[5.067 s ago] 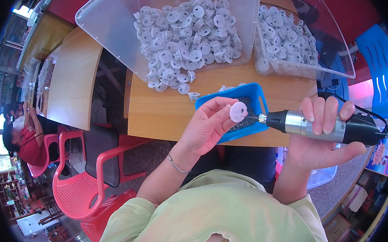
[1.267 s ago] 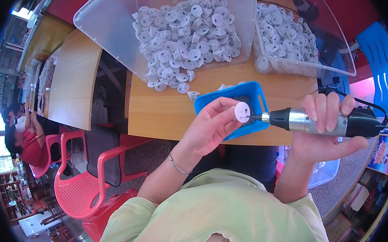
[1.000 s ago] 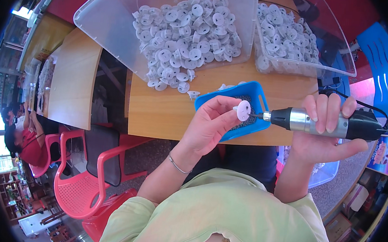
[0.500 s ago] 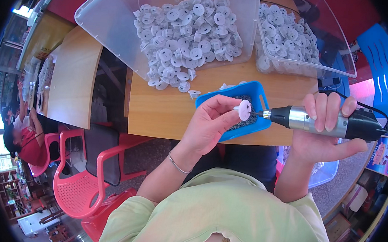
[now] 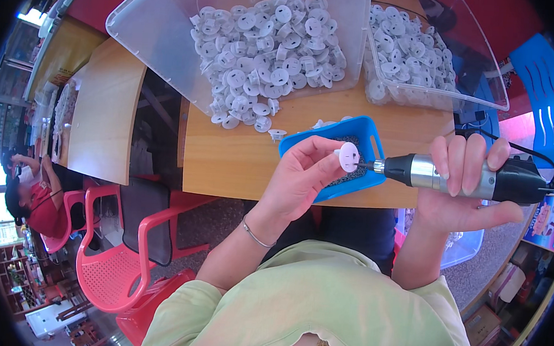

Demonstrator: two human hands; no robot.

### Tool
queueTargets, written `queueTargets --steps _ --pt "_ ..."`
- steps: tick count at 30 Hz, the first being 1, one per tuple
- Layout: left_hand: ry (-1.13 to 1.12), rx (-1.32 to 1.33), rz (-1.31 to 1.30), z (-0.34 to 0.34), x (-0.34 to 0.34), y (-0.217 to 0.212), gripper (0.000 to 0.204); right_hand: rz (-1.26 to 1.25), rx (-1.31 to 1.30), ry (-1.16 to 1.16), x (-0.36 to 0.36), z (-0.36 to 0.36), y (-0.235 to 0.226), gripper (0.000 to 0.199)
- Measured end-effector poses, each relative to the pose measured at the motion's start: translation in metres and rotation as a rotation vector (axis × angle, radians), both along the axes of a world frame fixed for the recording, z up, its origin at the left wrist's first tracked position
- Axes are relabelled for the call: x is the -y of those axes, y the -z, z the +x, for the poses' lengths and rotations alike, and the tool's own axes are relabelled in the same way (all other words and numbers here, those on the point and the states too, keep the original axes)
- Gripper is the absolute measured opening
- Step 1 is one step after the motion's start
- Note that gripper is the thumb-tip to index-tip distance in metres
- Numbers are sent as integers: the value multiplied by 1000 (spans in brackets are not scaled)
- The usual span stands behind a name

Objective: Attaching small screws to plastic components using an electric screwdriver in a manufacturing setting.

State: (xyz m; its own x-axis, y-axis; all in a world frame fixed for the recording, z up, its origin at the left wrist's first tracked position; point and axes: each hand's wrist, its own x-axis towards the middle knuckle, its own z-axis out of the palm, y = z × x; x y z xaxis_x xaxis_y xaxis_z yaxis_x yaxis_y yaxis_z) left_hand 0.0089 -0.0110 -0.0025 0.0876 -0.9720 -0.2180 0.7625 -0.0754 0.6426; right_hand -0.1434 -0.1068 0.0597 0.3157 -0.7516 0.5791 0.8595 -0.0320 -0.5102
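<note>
My left hand [image 5: 302, 178] pinches a small white round plastic part [image 5: 347, 157] over a blue tray [image 5: 311, 140] of small dark screws. My right hand [image 5: 462, 189] grips a black and silver electric screwdriver [image 5: 476, 178] held level, its bit touching the white part from the right. A black cord runs from the tool's back end. A thin bracelet circles my left wrist.
A large clear bin [image 5: 152, 29] of several white parts sits tipped at the wooden table's [image 5: 227, 156] far edge, a second clear bin [image 5: 482, 84] to its right. Red plastic chairs [image 5: 117, 252] stand lower left. Another person in red [image 5: 34, 198] sits far left. A blue chair [image 5: 546, 95] is at right.
Both hands have stayed in nearly the same place. The white part has turned slightly in my left fingers while the screwdriver bit remains against it.
</note>
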Motion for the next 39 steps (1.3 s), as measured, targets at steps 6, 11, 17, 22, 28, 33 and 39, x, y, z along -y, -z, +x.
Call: queueTargets --steps 6,11,17,22,28,33,39 --pt "101 -112 10 3 -1 8 15 -4 -2 -75 1 -1 -1 49" --pt "163 -118 48 2 -3 6 11 -33 50 -125 3 -4 -5 49" --pt "127 -146 53 6 -2 9 10 56 143 -80 6 -13 -10 51" --pt "162 -173 45 7 4 7 11 69 145 -64 9 -20 -8 51" --pt "108 39 -117 15 35 -32 15 148 95 30 5 -32 -6 48" --pt "173 -50 -177 14 45 -42 18 173 84 61 0 -38 -5 48" --pt "204 -267 -111 9 36 -31 25 204 84 25 -1 -42 1 48"
